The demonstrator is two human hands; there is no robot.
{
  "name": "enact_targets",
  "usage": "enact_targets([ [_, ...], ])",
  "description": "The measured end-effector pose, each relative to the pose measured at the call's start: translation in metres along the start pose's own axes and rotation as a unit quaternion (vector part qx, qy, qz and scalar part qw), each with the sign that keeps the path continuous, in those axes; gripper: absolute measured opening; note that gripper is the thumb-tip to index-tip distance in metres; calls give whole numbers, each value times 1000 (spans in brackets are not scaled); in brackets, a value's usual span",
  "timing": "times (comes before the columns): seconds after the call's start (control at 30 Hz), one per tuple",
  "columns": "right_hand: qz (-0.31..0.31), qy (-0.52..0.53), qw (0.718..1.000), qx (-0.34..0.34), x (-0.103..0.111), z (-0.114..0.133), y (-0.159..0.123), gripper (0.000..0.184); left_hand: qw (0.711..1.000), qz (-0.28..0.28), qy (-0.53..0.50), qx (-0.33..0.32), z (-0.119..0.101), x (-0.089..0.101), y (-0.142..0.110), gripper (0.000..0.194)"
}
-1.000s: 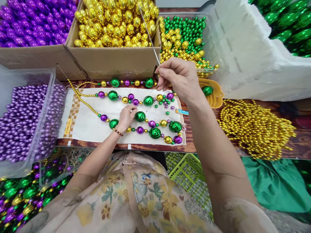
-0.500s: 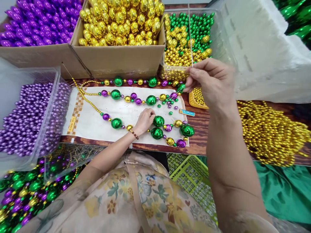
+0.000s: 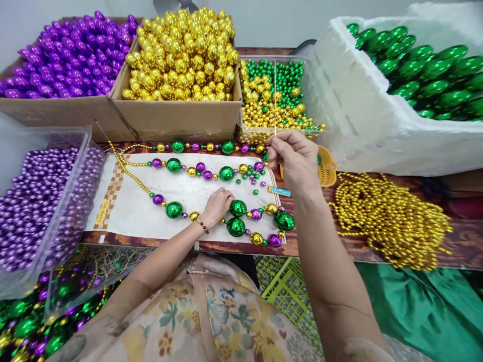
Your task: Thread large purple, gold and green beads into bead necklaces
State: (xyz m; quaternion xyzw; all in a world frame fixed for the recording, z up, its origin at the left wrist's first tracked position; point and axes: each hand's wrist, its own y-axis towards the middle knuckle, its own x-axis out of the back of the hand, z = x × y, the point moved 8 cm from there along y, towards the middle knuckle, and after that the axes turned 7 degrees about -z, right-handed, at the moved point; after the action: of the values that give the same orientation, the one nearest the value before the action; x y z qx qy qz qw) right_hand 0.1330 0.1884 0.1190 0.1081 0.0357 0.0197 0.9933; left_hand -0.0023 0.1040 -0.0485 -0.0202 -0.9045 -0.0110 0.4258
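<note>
My right hand [image 3: 292, 153] pinches a long thin needle [image 3: 275, 100], which points upward in front of the clear bin of green and gold beads. My left hand [image 3: 218, 206] rests on the white cloth [image 3: 151, 226], fingers closed at the bead strand [image 3: 236, 227], beside a large green bead [image 3: 238, 207]. The strand of green, purple and gold beads curves round at the right and passes under this hand to the left. Its small gold beads lead to another needle [image 3: 102, 131]. My fingers hide exactly what they grip. Loose small green and purple beads [image 3: 253, 177] lie on the cloth.
Cardboard boxes hold purple beads [image 3: 75, 55] and gold beads [image 3: 184, 55]. Lilac beads [image 3: 41, 201] fill a tub at left. A foam box [image 3: 339, 100] of green ovals, a yellow basket [image 3: 328, 168] and a heap of gold bead strings [image 3: 388, 218] are at right.
The view has tilted up and to the right, showing more of the foam box. My right hand, still holding the needle, has shifted slightly left, uncovering the yellow basket. My left hand stays at the strand.
</note>
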Motion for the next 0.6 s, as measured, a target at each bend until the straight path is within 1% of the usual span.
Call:
enact_targets([
  [0.1,2,30,999,-11,-1,-1,5,17,1000,-1,-4,-6,-2,-1,2,21],
  [0.2,16,49,999,-5,-7,11,10,20,1000,-8,-10,-22,-9,0,4,19],
  [0.27,20,43,999,20,-14,29,14,23,999,-14,-14,-30,-13,0,5,18],
  [0.33,20,30,998,51,-22,53,20,25,999,-14,-22,-30,-17,-1,5,17],
  [0.47,16,46,996,77,-37,98,30,18,999,-6,-26,-24,-20,-4,7,15],
  [0.53,8,62,994,89,-39,114,32,18,1000,-6,-16,-12,-17,-4,9,15],
  [0.6,7,71,992,106,-39,123,29,18,1000,-8,-9,0,-11,-2,10,17],
])
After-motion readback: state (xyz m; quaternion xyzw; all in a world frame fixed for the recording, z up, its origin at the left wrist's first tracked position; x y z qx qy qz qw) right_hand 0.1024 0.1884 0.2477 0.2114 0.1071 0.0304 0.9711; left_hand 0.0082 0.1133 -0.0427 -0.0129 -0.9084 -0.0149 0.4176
